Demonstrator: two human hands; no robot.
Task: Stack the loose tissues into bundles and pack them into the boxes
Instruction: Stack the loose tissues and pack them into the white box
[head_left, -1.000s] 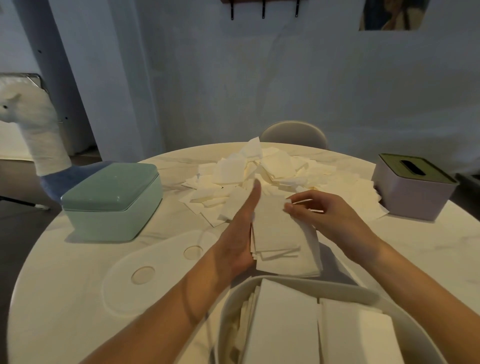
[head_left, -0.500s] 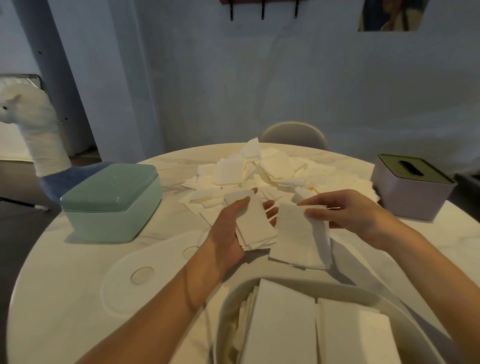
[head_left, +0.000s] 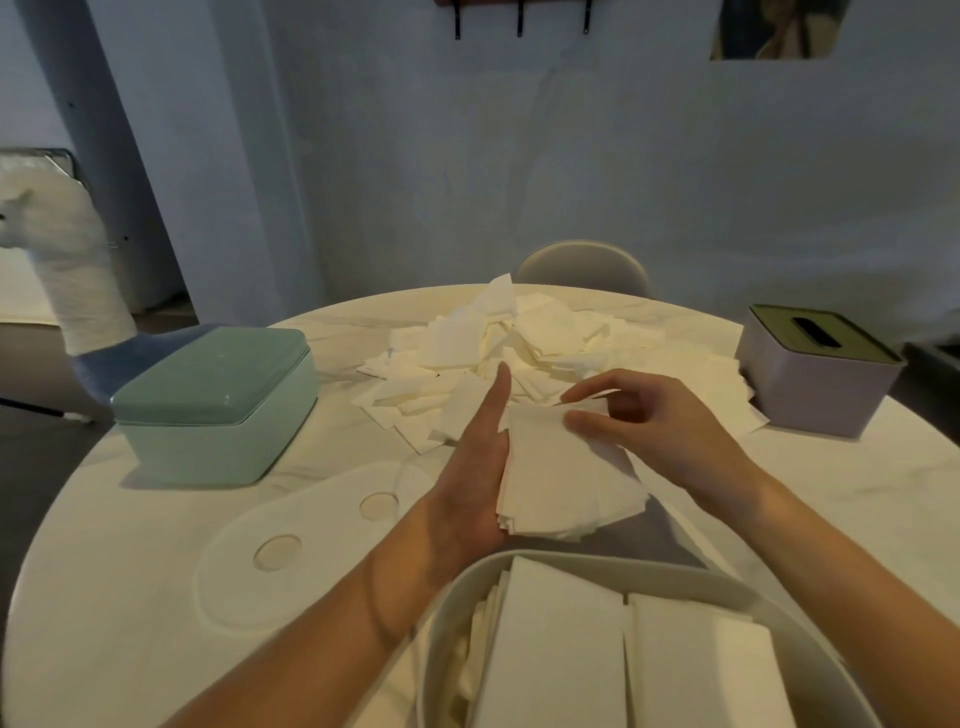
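Note:
A bundle of white tissues (head_left: 563, 478) lies between both hands at the table's middle. My left hand (head_left: 475, 467) stands on edge, flat against the bundle's left side, fingers straight. My right hand (head_left: 644, 421) pinches the bundle's top right corner with thumb and fingers. Behind them spreads a heap of loose tissues (head_left: 498, 343). An open white box (head_left: 457, 613) at the near edge holds two neat tissue stacks (head_left: 561, 654). A mint-green box (head_left: 218, 400) with its lid on sits at the left, and a lilac box (head_left: 815, 384) with a slotted olive lid sits at the right.
The round white marble table (head_left: 104, 597) has an inlaid oval tray shape with two round discs (head_left: 278, 552) near the left front. A chair back (head_left: 582, 265) stands beyond the far edge. A white llama toy (head_left: 62, 244) stands off the table at the left.
The two part-stacks that the hands held apart half a second ago are now joined into one bundle. My left hand has turned on edge against its side.

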